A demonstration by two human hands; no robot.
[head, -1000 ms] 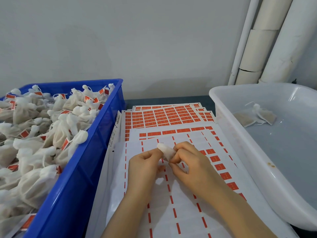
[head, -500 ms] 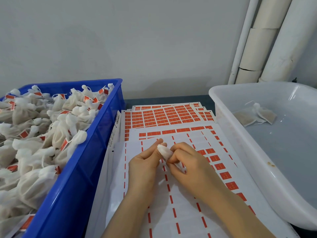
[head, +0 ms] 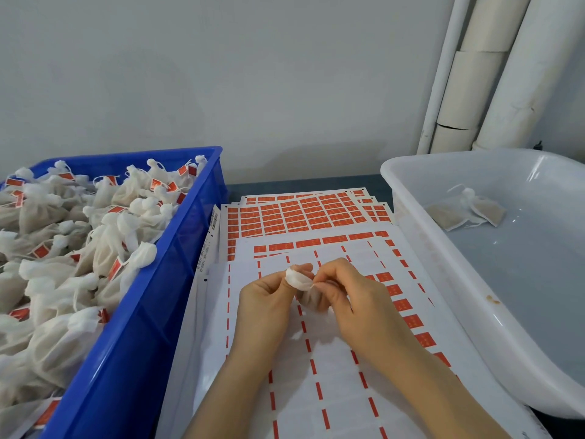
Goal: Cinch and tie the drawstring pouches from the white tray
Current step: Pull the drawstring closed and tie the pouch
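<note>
Small hand-packing workstation, of the light-assembly kind. Left of frame: blue crate [head: 142, 327] heaped with cinched white pouches [head: 79, 248] bearing red tags. Centre: overlapping sheets of red stickers [head: 304, 213] covering the bench, the nearest sheet largely peeled. Right: white tray [head: 522, 280] holding a few flat pouches [head: 465, 210]. Top: plain grey wall [head: 221, 74]; upper right, exposed white pipes [head: 493, 74].
</note>
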